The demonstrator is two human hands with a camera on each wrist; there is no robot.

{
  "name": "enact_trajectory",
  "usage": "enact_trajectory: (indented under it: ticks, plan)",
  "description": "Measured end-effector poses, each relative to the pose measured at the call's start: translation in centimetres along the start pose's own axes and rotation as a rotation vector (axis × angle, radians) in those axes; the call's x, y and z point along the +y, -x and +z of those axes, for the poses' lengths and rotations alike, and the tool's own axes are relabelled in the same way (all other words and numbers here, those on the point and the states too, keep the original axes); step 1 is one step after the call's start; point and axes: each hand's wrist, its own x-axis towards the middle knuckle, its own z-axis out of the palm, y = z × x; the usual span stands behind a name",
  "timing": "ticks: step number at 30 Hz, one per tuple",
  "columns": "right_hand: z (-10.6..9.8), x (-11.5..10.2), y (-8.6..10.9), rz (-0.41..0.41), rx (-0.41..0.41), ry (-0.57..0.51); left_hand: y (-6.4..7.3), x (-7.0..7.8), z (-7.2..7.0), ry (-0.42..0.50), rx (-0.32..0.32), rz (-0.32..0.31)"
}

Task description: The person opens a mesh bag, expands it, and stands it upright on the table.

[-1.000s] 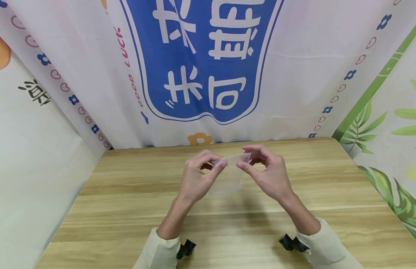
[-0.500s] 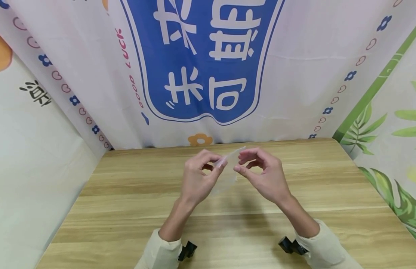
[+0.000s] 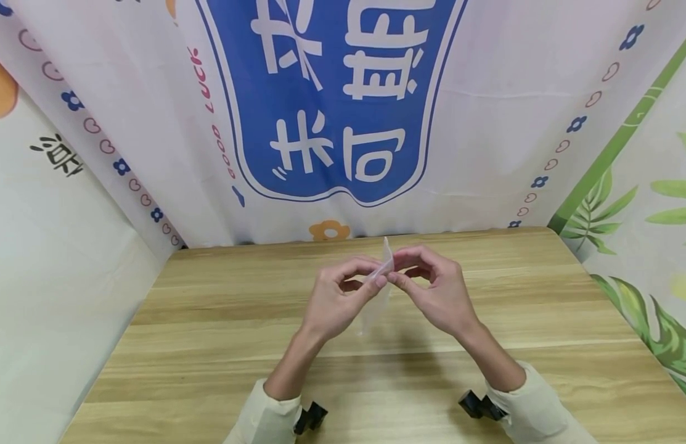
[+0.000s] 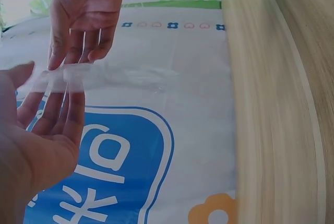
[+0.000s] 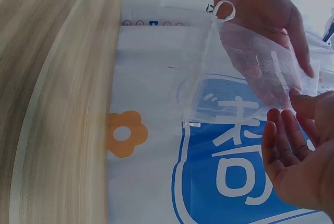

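A sheer white mesh bag [image 3: 383, 269] hangs between both hands above the table, its lower part faint against the wood. The right wrist view shows the bag [image 5: 209, 96] spread out, with a small white loop [image 5: 225, 10] at one corner. My left hand [image 3: 334, 299] pinches its upper edge between thumb and fingers. Opposite it, my right hand [image 3: 444, 293] has thumb and fingertips on the same edge, close by the left thumb. In the left wrist view the bag [image 4: 125, 77] appears almost edge-on, partly covering the left fingers.
The wood-grain table [image 3: 220, 345] extends under both forearms. A printed curtain [image 3: 487, 154] with a blue panel hangs along its back edge, and leaf-patterned cloth [image 3: 625, 203] hangs at the right. Black camera mounts [image 3: 310, 418] sit at both wrists.
The bag has turned from facing me to nearly edge-on. My right hand let go of its right corner and now touches the edge beside my left hand, which has shifted slightly right.
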Motion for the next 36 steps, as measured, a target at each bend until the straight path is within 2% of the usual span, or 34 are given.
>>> enact_trajectory:
  ticks: [6, 9, 16, 21, 24, 36]
  plan:
    - [-0.1, -0.18, -0.08, -0.014, 0.008, -0.011, 0.01, -0.16, -0.37, 0.101, -0.071, 0.035]
    - [-0.1, -0.11, -0.08, -0.026, 0.011, -0.024, -0.02, -0.19, -0.42, 0.12, -0.087, 0.044]
    - [-0.04, -0.1, 0.08, -0.028, 0.008, -0.015, -0.13, -0.05, -0.19, 0.079, -0.053, -0.019]
    - [-0.1, -0.07, 0.06, -0.038, 0.005, 0.001, -0.09, 0.18, -0.39, 0.097, -0.082, -0.057]
    - [-0.12, -0.06, 0.04, -0.042, 0.002, -0.001, -0.13, 0.28, -0.54, 0.095, -0.089, -0.057]
    - [0.05, -0.08, 0.06, -0.054, -0.002, 0.017, -0.15, -0.02, 0.35, -0.023, 0.05, -0.056]
